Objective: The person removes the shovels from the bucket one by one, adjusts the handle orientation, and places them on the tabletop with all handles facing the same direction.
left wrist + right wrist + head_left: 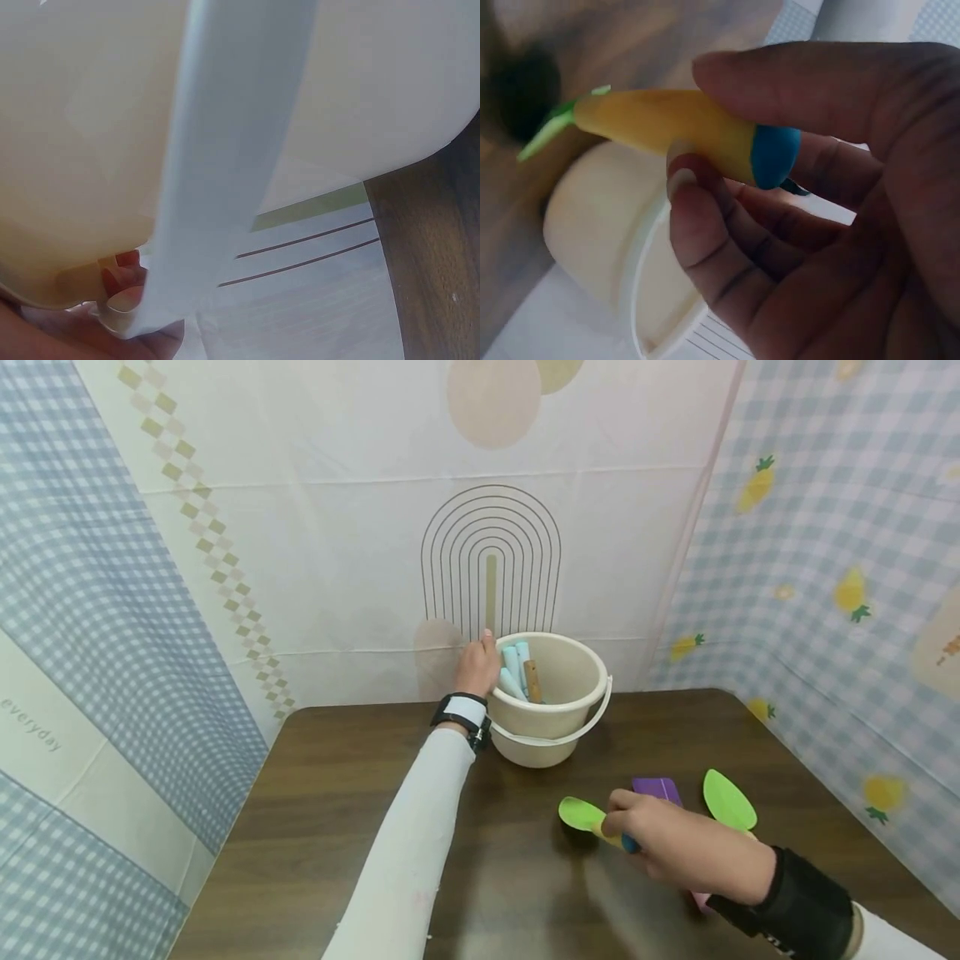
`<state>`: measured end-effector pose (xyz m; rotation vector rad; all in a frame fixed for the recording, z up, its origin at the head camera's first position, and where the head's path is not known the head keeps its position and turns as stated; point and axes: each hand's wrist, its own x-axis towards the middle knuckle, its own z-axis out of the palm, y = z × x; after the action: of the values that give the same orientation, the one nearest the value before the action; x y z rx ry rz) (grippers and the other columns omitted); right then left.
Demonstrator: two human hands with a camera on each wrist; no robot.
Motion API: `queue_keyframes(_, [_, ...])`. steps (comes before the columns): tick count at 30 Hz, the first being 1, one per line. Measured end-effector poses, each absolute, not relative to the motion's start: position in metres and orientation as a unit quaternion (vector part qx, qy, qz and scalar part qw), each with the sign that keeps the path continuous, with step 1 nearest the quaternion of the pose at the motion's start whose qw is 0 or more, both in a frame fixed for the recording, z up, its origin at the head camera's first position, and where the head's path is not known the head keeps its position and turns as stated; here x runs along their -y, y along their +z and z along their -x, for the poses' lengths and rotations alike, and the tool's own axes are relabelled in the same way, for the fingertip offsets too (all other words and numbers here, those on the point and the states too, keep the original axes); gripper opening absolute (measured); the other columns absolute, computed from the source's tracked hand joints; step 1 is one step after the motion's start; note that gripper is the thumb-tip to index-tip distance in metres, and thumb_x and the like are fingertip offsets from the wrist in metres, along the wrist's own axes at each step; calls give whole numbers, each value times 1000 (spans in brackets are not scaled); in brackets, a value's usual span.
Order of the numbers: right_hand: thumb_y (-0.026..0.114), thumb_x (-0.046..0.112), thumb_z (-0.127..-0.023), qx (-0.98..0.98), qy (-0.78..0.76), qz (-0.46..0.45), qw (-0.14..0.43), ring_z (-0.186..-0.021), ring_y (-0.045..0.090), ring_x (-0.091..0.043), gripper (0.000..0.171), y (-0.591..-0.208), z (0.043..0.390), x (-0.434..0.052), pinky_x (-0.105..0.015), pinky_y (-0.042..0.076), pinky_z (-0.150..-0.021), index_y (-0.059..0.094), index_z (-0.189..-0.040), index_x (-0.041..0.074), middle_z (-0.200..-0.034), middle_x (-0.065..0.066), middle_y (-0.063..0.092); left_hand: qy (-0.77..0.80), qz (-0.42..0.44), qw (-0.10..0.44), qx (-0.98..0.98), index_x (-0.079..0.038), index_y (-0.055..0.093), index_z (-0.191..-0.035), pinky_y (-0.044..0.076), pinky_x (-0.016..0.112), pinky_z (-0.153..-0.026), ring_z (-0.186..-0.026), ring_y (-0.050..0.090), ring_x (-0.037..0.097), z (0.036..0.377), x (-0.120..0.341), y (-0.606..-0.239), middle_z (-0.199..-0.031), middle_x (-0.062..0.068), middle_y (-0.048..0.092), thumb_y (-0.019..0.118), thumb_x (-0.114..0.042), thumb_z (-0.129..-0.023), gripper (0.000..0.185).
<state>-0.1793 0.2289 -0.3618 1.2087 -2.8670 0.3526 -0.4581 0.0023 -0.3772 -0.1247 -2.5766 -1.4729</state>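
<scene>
Gripping the left side of the cream bucket's rim, the left hand (477,667) has its fingers bent over the edge, just beside one end of the pale carrying handle (542,742), as the left wrist view shows. The bucket (547,725) stands upright at the far side of the dark wooden table (315,827), its carrying handle hanging down across the near side. Inside it, toward the left, several light-blue rods (512,664) lean together with a brown stick (532,681); their lower ends are hidden. Nearer and to the right of the bucket, the right hand (675,839) pinches a small scoop (579,814) between thumb and fingertips, the rest of its fingers loosely bent. The scoop has a green head, a yellow handle (667,127) and a blue end (775,156); it is held over the table with its head pointing left, apart from the bucket. Beyond the right hand lies a purple piece (657,788), partly covered by it, and to the right of that a green leaf-shaped piece (729,802). A pink bit (701,900) shows below the right wrist, too hidden to identify. Printed cloth (337,552) hangs behind the table.
</scene>
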Motion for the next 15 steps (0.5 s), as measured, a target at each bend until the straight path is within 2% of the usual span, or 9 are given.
queue_keyframes(3, [78,-10,-78,917,121,-380,-16,-67,30,2,38,-373,178,-229,-14,33,-58,61,-86,24,-86,8,33,-502,40,81,860,-16,45,-68,38,32,-60,-63,43,20,458,-2,-377,-68,4,41,19,-47,-113,61])
queue_keyframes(9, [90,3,-74,926,106,-355,-71,-70,41,2,32,-395,176,-227,-15,39,-57,73,-96,16,-93,7,42,-506,41,80,858,-15,45,-68,38,32,-59,-61,42,20,458,-2,-376,-66,4,41,20,-45,-114,60])
queue_keyframes(15, [92,12,-73,938,89,-330,-62,-71,43,3,32,-410,172,-225,-17,33,-48,73,-98,17,-98,8,48,-507,38,78,858,-15,45,-69,37,32,-59,-60,40,19,456,-2,-377,-66,3,39,19,-46,-114,60])
